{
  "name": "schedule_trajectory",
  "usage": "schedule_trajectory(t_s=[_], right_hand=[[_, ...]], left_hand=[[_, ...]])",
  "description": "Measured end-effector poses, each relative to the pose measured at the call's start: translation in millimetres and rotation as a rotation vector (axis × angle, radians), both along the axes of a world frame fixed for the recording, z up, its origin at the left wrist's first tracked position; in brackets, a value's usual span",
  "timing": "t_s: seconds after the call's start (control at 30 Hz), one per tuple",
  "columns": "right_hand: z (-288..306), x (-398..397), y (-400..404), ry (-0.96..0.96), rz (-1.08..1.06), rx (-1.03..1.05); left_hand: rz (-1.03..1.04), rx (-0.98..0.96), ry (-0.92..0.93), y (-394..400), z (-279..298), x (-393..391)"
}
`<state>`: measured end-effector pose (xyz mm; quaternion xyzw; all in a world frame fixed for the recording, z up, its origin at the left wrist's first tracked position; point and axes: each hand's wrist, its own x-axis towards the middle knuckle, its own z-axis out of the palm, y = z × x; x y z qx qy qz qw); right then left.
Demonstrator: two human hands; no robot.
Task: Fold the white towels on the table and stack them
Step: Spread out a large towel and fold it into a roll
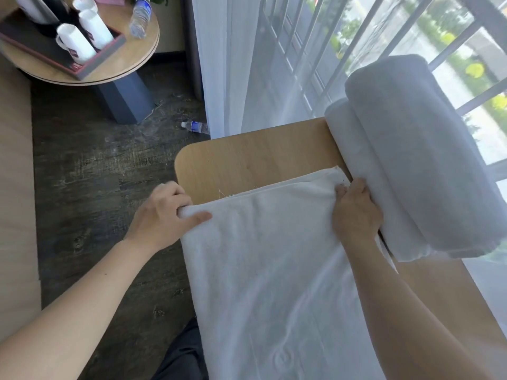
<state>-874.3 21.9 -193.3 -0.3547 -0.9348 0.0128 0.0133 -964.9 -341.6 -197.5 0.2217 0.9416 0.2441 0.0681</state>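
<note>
- A white towel point(274, 270) is spread on the wooden bench point(247, 157), its long axis running from the viewer toward the window.
- Its far corners are pinched by the left hand point(164, 215) and right hand point(356, 212), each grip curled around cloth.
- Two folded towels point(411, 160) are stacked at the right.
- A tray point(82, 64) holding three white mugs point(76, 46) is seen on the round table.

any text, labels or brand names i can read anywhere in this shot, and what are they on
No text here can be read.
Mugs in the tray: small dark red logos, too blurred to read.
Tray front: a small red mark, unreadable.
Water bottle on the round table: blue label, too blurred.
Bottle on the floor: blue label, too small.
Towels: no print visible.
</note>
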Motion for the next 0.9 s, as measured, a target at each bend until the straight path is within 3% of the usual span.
schedule_trajectory(t_s=[0.1,0.2,0.27,0.37,0.47,0.67,0.8,0.9], right_hand=[[-1,-5,-4,0.094,-0.097,-0.164],[0,-8,3,0.1,-0.082,-0.217],[1,-10,9,0.098,-0.043,-0.154],[-3,-9,12,0.087,0.026,-0.003],[-9,-12,10,0.08,0.018,0.044],[-10,-13,1,0.211,-0.105,-0.121],[-10,-3,8,0.085,0.11,0.088],[-6,-7,12,0.034,0.109,0.103]], left_hand=[[-0.07,0.186,0.086,2,-2,3],[-0.042,0.351,-0.193,11,0,0],[0.009,0.29,-0.231,12,0,-6],[0.043,0.056,-0.111,14,-3,-12],[0.082,-0.057,-0.043,20,-6,-11],[0.158,-0.033,-0.035,22,-9,4],[0.197,-0.147,0.083,19,-8,3],[0.188,-0.207,0.126,23,-5,3]])
